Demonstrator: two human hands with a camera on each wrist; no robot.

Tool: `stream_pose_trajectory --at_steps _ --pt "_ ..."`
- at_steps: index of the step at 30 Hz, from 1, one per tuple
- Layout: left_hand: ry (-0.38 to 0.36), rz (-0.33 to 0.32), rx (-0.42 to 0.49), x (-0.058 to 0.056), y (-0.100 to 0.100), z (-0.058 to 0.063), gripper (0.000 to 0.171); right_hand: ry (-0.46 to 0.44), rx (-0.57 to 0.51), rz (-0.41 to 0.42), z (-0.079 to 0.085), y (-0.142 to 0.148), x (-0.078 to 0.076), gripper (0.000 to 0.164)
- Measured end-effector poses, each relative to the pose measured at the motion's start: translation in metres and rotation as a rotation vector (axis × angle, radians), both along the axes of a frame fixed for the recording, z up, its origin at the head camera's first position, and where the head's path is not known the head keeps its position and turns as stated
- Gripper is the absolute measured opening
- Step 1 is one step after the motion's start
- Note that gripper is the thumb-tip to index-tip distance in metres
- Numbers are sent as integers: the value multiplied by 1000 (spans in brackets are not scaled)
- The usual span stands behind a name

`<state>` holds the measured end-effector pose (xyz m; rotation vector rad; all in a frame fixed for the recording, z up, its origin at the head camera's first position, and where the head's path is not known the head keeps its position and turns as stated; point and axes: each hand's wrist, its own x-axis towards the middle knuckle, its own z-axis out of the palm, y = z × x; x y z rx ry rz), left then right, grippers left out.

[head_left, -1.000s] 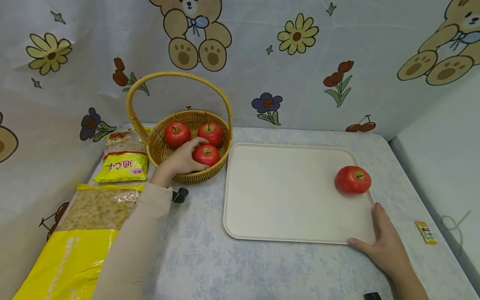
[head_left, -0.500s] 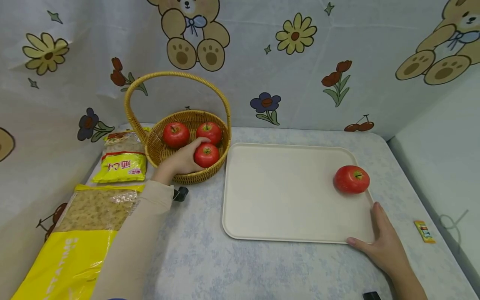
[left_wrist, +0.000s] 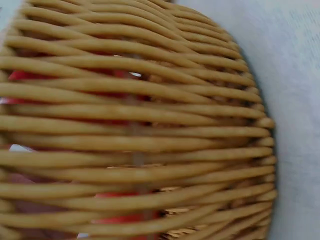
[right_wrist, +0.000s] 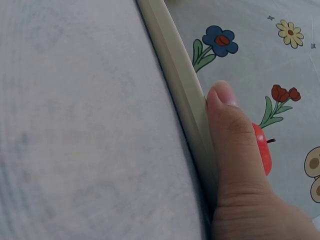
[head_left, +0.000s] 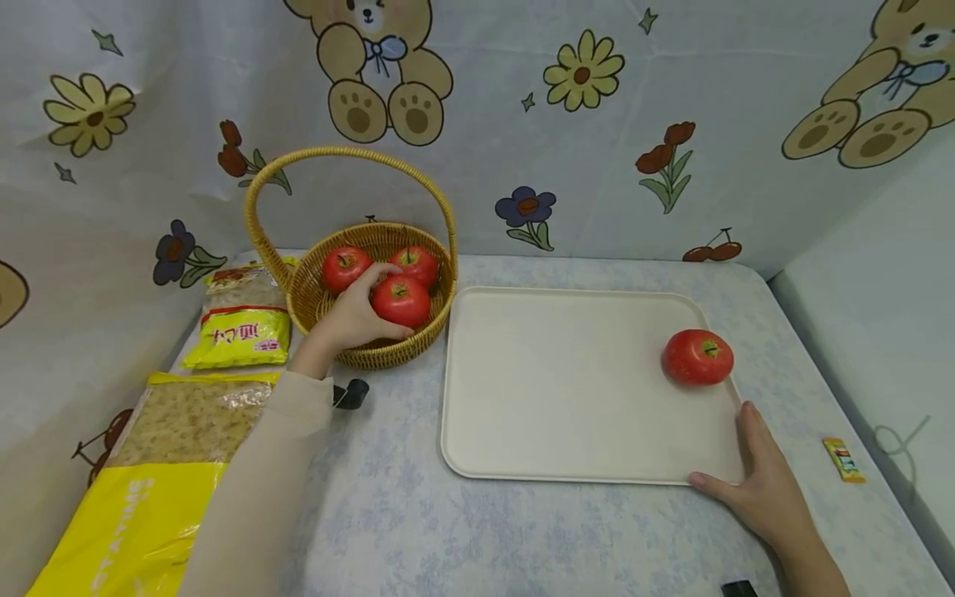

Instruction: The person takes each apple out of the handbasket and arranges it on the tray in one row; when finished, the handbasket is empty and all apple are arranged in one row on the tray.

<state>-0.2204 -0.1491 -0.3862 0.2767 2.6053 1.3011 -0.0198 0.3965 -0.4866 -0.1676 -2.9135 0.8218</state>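
Note:
In the head view my left hand point(head_left: 358, 315) reaches into a wicker basket point(head_left: 376, 358). Its thumb and fingers hold the front red apple point(head_left: 401, 301). Two more apples lie behind, one at the left point(head_left: 346, 268) and one at the right point(head_left: 415, 265). Basket weave point(left_wrist: 150, 145) fills most of the left wrist view and hides that hand's fingers. My right hand point(head_left: 768, 485) rests at the near right corner of a cream tray point(head_left: 574, 390), straight thumb on the front edge, fingers along the right side. Another red apple point(head_left: 697, 357) sits on the tray's right side.
Two yellow bags lie left of the basket, a small one point(head_left: 242, 327) and a large one point(head_left: 142, 497) partly under the left sleeve. A small yellow packet point(head_left: 844, 460) lies right of the tray. A printed cloth point(head_left: 477, 99) hangs behind the table.
My left hand has shifted slightly left and up in the basket, and the front apple has moved with it. The right hand stays at the tray corner.

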Motion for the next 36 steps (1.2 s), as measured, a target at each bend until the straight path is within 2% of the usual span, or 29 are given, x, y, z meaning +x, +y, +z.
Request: stream_pose_trajectory --at_steps 4,7,12,16,20,24,27,32,36 --pt "-6 52 78 7 3 12 90 -1 -3 2 0 1 1 136" --pt "18 59 153 16 9 24 89 -8 1 -1 1 1 1 136" --pt "108 -25 262 38 34 41 87 -17 7 -8 2 1 1 136" --pt "111 -104 264 52 66 47 85 -15 3 -8 1 2 2 136" --pt "82 -206 243 58 103 40 84 -14 0 -9 1 1 2 136" --pt "50 -310 238 58 144 25 82 -15 -4 0 2 3 2 136" --pt "40 -364 220 56 173 13 82 -13 -11 11 2 5 2 135" --pt "44 -401 123 51 217 -2 81 -17 -18 10 1 5 2 136" --pt "53 -414 45 45 244 -10 81 -24 -6 -3 1 3 2 136"
